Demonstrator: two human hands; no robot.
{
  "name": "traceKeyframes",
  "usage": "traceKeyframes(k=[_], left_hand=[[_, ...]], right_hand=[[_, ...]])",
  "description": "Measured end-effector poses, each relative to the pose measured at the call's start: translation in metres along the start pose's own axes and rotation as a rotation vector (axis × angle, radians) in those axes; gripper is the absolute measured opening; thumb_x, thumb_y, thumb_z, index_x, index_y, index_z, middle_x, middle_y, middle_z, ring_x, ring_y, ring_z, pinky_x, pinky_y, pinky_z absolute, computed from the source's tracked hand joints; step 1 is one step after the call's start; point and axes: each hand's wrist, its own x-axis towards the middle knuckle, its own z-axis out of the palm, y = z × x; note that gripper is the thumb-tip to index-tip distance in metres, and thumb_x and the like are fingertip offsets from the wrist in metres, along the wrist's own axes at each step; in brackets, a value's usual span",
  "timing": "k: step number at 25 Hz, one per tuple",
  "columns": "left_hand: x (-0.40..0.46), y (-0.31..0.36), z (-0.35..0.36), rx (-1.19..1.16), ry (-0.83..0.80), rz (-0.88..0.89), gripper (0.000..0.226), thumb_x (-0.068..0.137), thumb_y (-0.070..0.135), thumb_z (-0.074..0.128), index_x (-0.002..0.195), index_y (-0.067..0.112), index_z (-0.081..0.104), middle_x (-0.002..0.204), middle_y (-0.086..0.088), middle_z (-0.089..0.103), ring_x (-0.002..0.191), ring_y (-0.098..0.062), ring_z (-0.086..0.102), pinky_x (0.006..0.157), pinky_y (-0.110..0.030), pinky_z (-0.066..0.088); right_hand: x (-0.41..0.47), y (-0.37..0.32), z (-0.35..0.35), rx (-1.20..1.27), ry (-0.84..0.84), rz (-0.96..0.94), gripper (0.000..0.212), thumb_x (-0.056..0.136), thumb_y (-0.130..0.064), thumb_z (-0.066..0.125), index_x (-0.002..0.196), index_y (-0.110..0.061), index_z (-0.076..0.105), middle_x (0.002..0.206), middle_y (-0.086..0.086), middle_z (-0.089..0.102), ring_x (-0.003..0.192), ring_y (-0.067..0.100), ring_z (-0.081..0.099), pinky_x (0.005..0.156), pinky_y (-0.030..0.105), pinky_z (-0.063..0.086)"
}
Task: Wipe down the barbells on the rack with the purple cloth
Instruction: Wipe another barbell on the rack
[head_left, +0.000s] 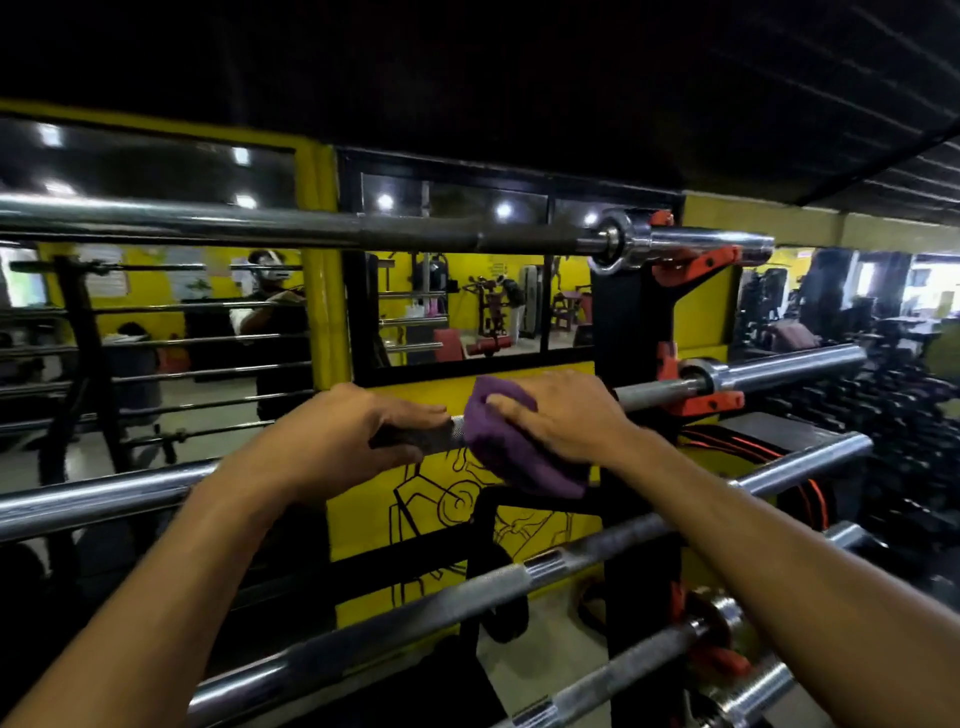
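Head view: right hand (566, 415) fingers (511, 402) wrap purple cloth (509, 447) around barbell (670, 389).

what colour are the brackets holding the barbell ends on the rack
Orange-red brackets, against the black rack upright; clearest at right in the head view.

Purple cloth (511, 447), chrome barbells (291, 226), yellow wall (426, 395)

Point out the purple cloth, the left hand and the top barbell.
purple cloth (511, 457), head view, lower fold.
left hand (358, 431), head view, back of hand.
top barbell (311, 224), head view, mid shaft.
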Motion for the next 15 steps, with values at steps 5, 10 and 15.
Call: traceKeyframes(k=[5,10,15], left_hand=[[-0.002,0.009,-0.004,-0.058,0.051,-0.178,0.028,0.088,0.043,0.068,0.116,0.048,0.069,0.112,0.029,0.069,0.104,0.011,0.061,0.092,-0.030,0.053],[-0.003,0.024,-0.004,-0.143,0.105,-0.364,0.023,0.087,0.032,0.073,0.108,0.041,0.076,0.102,0.024,0.074,0.098,0.006,0.067,0.093,-0.036,0.055],[-0.016,0.053,0.022,0.042,0.291,-0.452,0.025,0.092,0.044,0.067,0.116,0.045,0.071,0.113,0.027,0.070,0.108,0.008,0.063,0.095,-0.032,0.054]], right_hand=[[0.003,0.013,0.012,0.065,0.139,-0.131,0.068,0.093,-0.076,0.019,0.107,-0.027,0.065,0.099,-0.001,0.070,0.089,0.025,0.063,0.077,0.040,0.048],[-0.026,0.027,0.052,0.154,0.565,-0.333,0.048,0.093,-0.042,0.059,0.131,-0.012,0.063,0.123,0.002,0.066,0.104,0.029,0.061,0.091,0.046,0.042],[-0.083,0.012,0.081,0.440,0.593,-0.440,0.046,0.094,-0.039,0.059,0.131,-0.011,0.064,0.138,-0.004,0.060,0.127,0.024,0.054,0.106,0.038,0.038]])
